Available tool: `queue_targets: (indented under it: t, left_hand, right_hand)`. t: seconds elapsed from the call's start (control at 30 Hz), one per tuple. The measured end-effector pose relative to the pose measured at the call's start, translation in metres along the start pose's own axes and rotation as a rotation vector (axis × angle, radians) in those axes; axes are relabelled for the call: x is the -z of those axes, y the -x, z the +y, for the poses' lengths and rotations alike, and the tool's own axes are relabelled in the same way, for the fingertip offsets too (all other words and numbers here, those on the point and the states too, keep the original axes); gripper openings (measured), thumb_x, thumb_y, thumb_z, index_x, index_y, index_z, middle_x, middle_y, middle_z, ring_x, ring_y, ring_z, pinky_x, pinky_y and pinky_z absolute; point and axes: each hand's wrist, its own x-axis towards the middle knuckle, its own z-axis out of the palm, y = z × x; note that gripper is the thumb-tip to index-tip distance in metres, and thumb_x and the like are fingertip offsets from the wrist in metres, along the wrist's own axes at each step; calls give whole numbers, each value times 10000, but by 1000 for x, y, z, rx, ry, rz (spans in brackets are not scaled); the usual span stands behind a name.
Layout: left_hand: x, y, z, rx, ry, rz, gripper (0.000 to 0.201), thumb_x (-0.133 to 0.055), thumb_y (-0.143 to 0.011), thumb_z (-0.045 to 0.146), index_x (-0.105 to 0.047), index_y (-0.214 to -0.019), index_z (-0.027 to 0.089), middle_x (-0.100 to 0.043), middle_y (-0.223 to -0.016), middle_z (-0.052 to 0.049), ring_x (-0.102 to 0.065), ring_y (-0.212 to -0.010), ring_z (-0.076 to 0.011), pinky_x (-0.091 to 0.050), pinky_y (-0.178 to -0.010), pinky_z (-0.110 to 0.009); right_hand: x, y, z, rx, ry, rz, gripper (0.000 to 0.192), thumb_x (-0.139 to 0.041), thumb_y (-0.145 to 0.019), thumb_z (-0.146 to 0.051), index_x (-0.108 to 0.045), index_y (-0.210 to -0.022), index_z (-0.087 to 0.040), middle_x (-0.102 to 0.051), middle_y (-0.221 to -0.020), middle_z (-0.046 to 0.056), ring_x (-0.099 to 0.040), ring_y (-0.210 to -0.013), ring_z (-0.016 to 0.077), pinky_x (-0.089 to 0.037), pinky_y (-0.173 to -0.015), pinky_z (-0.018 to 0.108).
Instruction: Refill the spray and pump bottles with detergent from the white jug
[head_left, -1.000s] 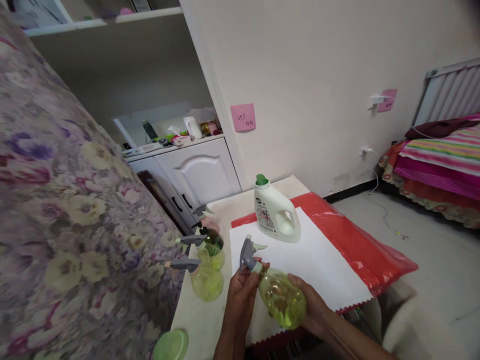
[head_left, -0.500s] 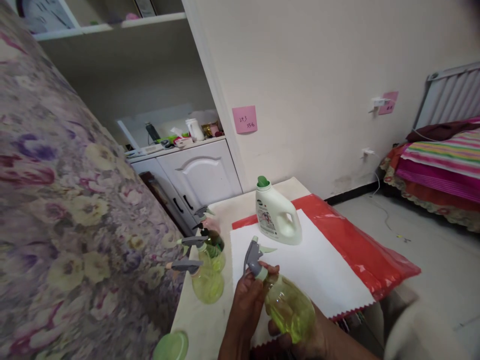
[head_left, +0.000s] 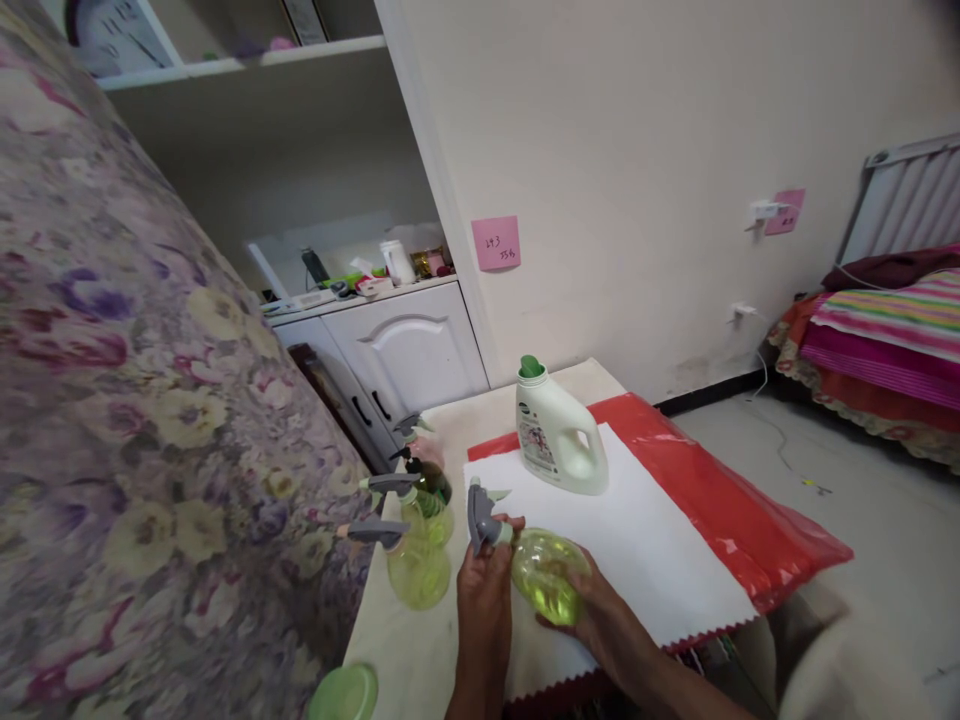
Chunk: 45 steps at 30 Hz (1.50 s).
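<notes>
A clear spray bottle (head_left: 541, 570) with yellow-green liquid lies tilted in the air above the white sheet, its grey trigger head toward the left. My left hand (head_left: 487, 575) is closed around the neck just below the grey head. Around the bottle's lower body, my right hand (head_left: 592, 605) is wrapped from the right. Behind them stands a pale green detergent jug (head_left: 556, 430), its mouth holding a green insert. To the left, another yellow-green spray bottle (head_left: 418, 572) stands upright, with several more bottles behind it.
Under the work lies a white sheet (head_left: 660, 560) on a red plastic cover (head_left: 720, 490), over a cream table (head_left: 412, 640). A green round lid or tub (head_left: 345, 692) sits at the near left edge. A floral curtain (head_left: 187, 450) hangs at left; a white cabinet (head_left: 420, 350) stands behind.
Both hands have moved the spray bottle left and slightly up. It now lies closer to level, and its base has swung up.
</notes>
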Motion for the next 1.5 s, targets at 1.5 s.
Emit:
queue_targets:
  t: [1.5]
  left_hand:
    - [-22, 13, 3, 100, -295, -82, 325, -730, -696, 329, -677, -981, 181, -719, -1044, -110, -622, -1028, -287, -468, -874, -373]
  right_hand:
    - [31, -9, -9, -552, -39, 45, 626, -438, -839, -682, -647, -989, -112, -713, -594, 75, -610, -368, 124, -374, -301, 140]
